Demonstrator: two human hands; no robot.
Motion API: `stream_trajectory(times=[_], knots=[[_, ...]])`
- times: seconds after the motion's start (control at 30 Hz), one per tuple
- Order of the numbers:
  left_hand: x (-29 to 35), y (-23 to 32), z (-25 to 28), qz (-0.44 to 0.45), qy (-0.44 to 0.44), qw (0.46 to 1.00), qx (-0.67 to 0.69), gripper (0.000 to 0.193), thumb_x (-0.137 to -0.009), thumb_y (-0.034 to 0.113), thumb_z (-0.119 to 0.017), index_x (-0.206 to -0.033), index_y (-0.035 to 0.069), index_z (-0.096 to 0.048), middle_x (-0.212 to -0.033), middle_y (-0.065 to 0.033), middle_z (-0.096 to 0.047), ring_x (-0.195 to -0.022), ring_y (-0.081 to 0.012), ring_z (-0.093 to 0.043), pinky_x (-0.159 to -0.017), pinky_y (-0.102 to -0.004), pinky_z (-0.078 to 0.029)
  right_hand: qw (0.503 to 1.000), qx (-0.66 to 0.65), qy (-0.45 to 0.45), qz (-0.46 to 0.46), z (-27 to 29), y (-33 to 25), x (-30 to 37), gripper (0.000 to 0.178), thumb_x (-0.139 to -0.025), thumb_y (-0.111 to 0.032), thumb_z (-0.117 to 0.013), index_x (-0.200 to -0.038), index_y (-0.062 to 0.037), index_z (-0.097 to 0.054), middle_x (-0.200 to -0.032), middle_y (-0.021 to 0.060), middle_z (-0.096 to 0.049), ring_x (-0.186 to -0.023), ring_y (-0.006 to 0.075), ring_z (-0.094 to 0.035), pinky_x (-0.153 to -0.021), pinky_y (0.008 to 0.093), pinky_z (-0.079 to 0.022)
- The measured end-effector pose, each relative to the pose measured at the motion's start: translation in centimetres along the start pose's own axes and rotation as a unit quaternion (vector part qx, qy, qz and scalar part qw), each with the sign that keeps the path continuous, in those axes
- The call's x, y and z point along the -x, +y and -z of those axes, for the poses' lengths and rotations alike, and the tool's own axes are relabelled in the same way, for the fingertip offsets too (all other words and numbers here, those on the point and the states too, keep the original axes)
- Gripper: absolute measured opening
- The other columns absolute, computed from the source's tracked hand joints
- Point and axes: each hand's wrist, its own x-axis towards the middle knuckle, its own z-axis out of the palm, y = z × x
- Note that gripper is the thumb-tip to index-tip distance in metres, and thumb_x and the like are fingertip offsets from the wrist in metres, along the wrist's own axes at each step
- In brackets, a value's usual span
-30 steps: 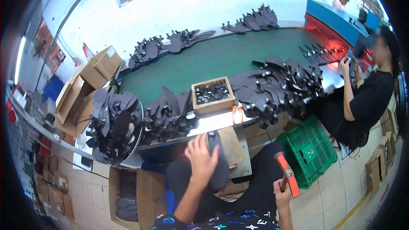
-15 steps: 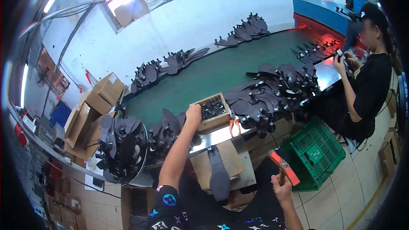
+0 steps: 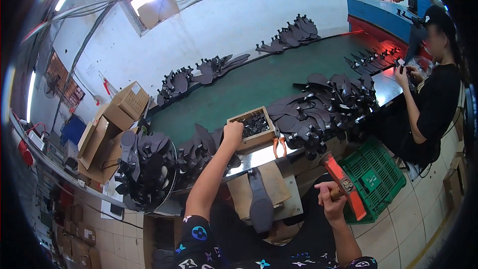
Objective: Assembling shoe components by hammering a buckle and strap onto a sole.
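Note:
My right hand (image 3: 332, 202) is closed around the handle of a hammer (image 3: 348, 189) with an orange-red head, held up beside the green crate. At the left end of a small wooden box (image 3: 259, 143), my left hand (image 3: 234, 132) has its fingers curled in over the small dark parts (image 3: 255, 123); the fingertips are hidden. A dark shoe sole (image 3: 261, 201) lies lengthwise on a tan board (image 3: 239, 197) in front of me, touched by neither hand. Orange-handled pliers (image 3: 279, 147) rest against the box's right end.
Piles of dark heeled soles (image 3: 318, 112) line the near side of the green belt (image 3: 214, 97); more stand along its far edge. A round container of soles (image 3: 149, 174) is at left, near cardboard boxes (image 3: 107, 129). The green crate (image 3: 376, 179) and a seated co-worker (image 3: 433, 94) are right.
The hammer has turned in my right hand and come closer to the camera, its head now steeper. My left hand has shifted slightly further in over the box. The view has moved a little.

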Motion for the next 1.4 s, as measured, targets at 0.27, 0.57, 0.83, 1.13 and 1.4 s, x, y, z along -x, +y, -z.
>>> stream_trajectory(times=[0.27,0.57,0.83,1.13,1.4], knots=[[0.1,-0.9,-1.0,-0.034,-0.001,0.999,-0.009,0.012,-0.079,0.006,-0.066,-0.086,0.004,-0.075,-0.092,-0.0178,-0.071,-0.087,-0.0314,-0.072,-0.072,-0.0416,-0.059,0.999,-0.033,0.024,0.007,-1.2,-0.5,0.4,0.019,-0.099,-0.012,-0.057,-0.090,0.0019,-0.065,-0.075,0.0031,-0.061,-0.049,0.0059,-0.048,-0.044,0.0213,-0.037],[-1.9,1.8,0.8,-0.047,-0.086,0.994,-0.036,0.010,-0.079,0.005,-0.068,-0.086,0.003,-0.074,-0.093,-0.0177,-0.072,-0.088,-0.0329,-0.072,-0.074,-0.0418,-0.059,0.997,0.057,0.049,0.017,-0.6,0.2,1.2,0.020,-0.098,-0.016,-0.062,-0.092,-0.0010,-0.074,-0.052,-0.0052,-0.047,-0.046,0.0031,-0.048,-0.042,0.0223,-0.037],[2.2,-1.1,6.2,0.052,0.098,0.935,0.337,0.012,-0.076,0.007,-0.072,-0.085,0.001,-0.076,-0.078,-0.0169,-0.071,-0.071,-0.0269,-0.071,-0.066,-0.0359,-0.055,0.998,0.033,-0.048,-0.006,-0.8,-1.5,0.6,0.020,-0.099,-0.019,-0.060,-0.098,-0.0009,-0.069,-0.065,-0.0005,-0.057,-0.049,0.0053,-0.048,-0.044,0.0211,-0.036],[19.3,10.5,22.9,0.059,0.197,0.735,0.647,0.022,-0.082,-0.005,-0.075,-0.103,0.000,-0.072,-0.091,-0.0073,-0.071,-0.078,-0.0088,-0.066,-0.067,-0.0206,-0.053,0.988,-0.072,-0.139,-0.007,-5.6,-5.5,-3.4,0.025,-0.099,-0.020,-0.062,-0.116,-0.0022,-0.067,-0.102,0.0062,-0.073,-0.052,0.0011,-0.045,-0.046,0.0174,-0.037],[24.4,12.2,24.6,0.110,0.150,0.595,0.782,0.056,-0.085,-0.004,-0.074,-0.135,-0.001,-0.049,-0.085,-0.0062,-0.069,-0.074,-0.0081,-0.065,-0.062,-0.0206,-0.052,0.981,-0.116,-0.154,-0.030,-8.2,-10.9,-2.2,0.023,-0.097,-0.016,-0.066,-0.112,0.0008,-0.069,-0.104,0.0123,-0.074,-0.054,0.0014,-0.050,-0.047,0.0164,-0.040]])
